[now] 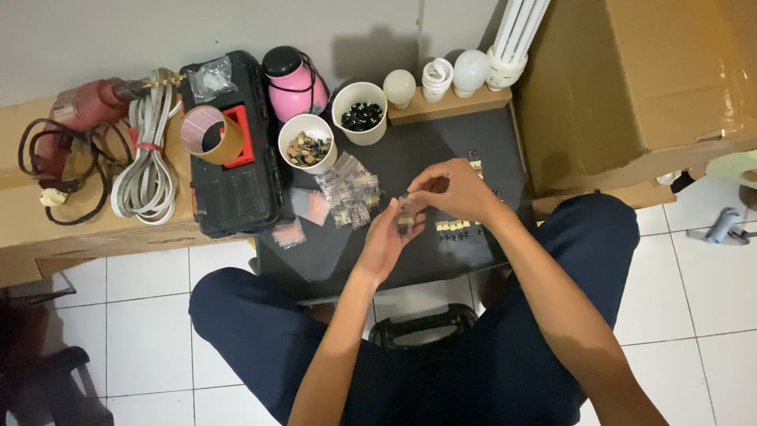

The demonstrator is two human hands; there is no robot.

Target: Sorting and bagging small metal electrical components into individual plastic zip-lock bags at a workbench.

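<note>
Noted: red drill beside coiled white cable, black toolbox, pink flask, bulbs on wooden shelf, cardboard box.

Dim, flat light; perhaps slight softness

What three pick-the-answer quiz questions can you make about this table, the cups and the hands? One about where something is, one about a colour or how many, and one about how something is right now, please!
1. Where is the pink flask?
A. behind the white cups
B. on the floor
C. inside the cardboard box

2. How many white cups are on the black table?
A. one
B. two
C. four

3. How is the left hand right now?
A. flat on the floor
B. palm up, holding small parts
C. gripping the drill

Answers:
1 A, it stands beside the black toolbox, behind the cups.
2 B, one cup and another.
3 B, its cupped palm faces up below the right hand.
</note>
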